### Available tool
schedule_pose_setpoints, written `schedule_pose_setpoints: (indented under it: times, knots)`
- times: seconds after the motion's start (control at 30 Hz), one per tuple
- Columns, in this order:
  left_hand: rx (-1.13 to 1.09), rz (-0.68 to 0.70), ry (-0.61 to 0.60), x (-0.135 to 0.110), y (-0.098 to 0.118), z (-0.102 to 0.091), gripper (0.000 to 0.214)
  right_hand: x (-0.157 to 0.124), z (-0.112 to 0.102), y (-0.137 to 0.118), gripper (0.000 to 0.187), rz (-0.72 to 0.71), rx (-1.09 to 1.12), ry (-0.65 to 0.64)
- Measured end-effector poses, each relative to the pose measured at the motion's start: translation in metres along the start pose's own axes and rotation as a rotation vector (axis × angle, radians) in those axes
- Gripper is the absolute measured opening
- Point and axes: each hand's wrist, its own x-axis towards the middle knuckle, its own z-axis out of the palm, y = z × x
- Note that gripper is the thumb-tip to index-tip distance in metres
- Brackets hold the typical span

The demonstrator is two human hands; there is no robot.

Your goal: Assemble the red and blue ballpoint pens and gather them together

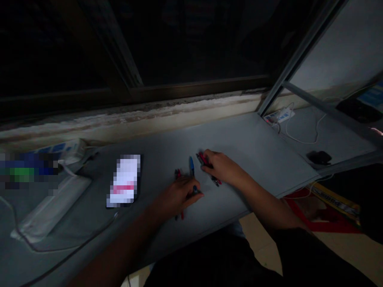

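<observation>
My left hand [181, 194] is closed, thumb and fingers pinched around a blue pen [192, 164] whose blue end points away from me. Under that hand lie other pens; red and dark ends [178, 173] poke out beyond it, and more ends [182, 215] show on the near side. To the right, my right hand [220, 164] is curled over a small bundle of red and black pens [216, 181], which rests on the grey table [167, 147]. The palm side of both hands is hidden, and the dim light blurs the pens.
A phone [127, 181] with a lit, pixelated screen lies left of my hands. Farther left are a pale long packet [54, 207], a white box [72, 150] and cables. On the right, a metal frame post [271, 99] stands near a power strip [281, 114] and a dark object [319, 157].
</observation>
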Motion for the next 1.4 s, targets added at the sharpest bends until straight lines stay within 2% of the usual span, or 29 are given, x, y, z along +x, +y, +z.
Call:
schedule_pose_setpoints:
  times: [0.47,0.6,0.7,0.8,0.9,1.03,1.13,1.27,1.33,1.4]
  knots:
    - [0.077,0.028,-0.023,0.009,0.006,0.001,0.023,0.0,0.0,-0.006,0.026,-0.042,-0.007,-0.011]
    - [0.176,0.03,-0.003,0.01,0.014,-0.005,0.032,0.0,0.003,-0.007,0.018,-0.046,-0.02,0.02]
    - [0.291,-0.05,0.04,0.005,0.019,-0.015,0.024,-0.001,0.001,-0.009,0.016,-0.049,-0.018,0.054]
    - [0.396,-0.181,0.072,-0.004,0.022,-0.024,0.025,-0.001,-0.003,-0.015,0.019,-0.089,0.011,0.064]
    - [0.441,-0.284,0.063,-0.009,0.021,-0.027,0.031,-0.001,-0.005,-0.026,0.023,-0.158,0.04,0.006]
    - [0.43,-0.378,0.063,-0.004,0.017,-0.022,0.033,0.002,-0.005,-0.04,0.027,-0.212,-0.048,-0.094]
    - [0.371,-0.435,0.07,0.0,0.013,-0.023,0.037,0.006,-0.005,-0.046,0.045,-0.232,-0.075,-0.144]
    - [0.241,-0.431,0.082,-0.002,0.019,-0.034,0.029,0.011,-0.004,-0.046,0.066,-0.262,0.119,-0.155]
    - [0.049,-0.323,0.095,-0.004,0.027,-0.039,0.031,0.012,-0.002,-0.045,0.069,-0.3,0.321,-0.201]
    - [-0.105,-0.222,0.066,-0.005,0.035,-0.041,0.035,0.011,0.0,-0.044,0.069,-0.36,0.577,-0.306]
